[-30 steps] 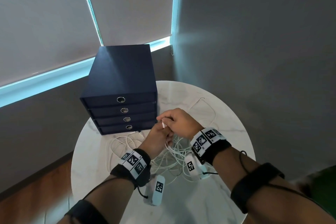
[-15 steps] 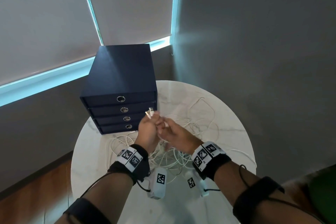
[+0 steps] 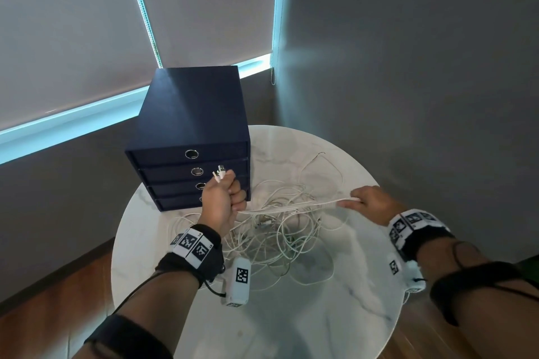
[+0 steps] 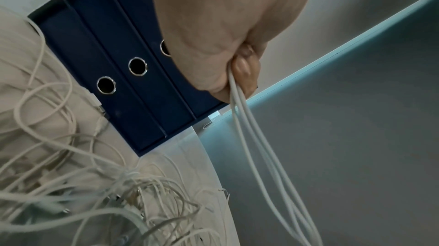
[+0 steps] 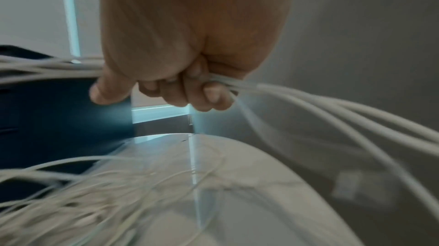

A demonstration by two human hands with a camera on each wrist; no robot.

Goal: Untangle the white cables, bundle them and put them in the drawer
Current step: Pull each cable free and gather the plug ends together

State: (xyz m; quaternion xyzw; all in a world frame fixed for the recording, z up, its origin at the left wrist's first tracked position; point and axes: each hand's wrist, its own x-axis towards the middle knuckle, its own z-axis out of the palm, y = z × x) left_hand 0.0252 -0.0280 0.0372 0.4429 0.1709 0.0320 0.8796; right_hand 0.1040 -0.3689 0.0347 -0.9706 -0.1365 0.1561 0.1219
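A tangle of white cables (image 3: 280, 230) lies on the round marble table (image 3: 320, 315) in front of a navy drawer unit (image 3: 192, 131) whose drawers are all closed. My left hand (image 3: 223, 201) grips a few cable ends in a fist, the plugs (image 3: 220, 174) sticking out above the thumb, right before the drawer fronts. My right hand (image 3: 369, 202) grips the same strands (image 3: 294, 207) far to the right, so they run taut between the hands above the pile. In the left wrist view the held strands (image 4: 247, 118) hang from the fist. In the right wrist view the fingers (image 5: 202, 90) curl round the strands.
The drawer unit stands at the table's back left with ring pulls (image 3: 191, 153) facing me. A grey wall (image 3: 408, 67) runs close behind and right of the table. Wooden floor (image 3: 52, 309) shows at the left below the table edge.
The hands were together over the pile. Now the right hand has slid far right along the strands while the left stays by the drawers, stretching the cables out between them.
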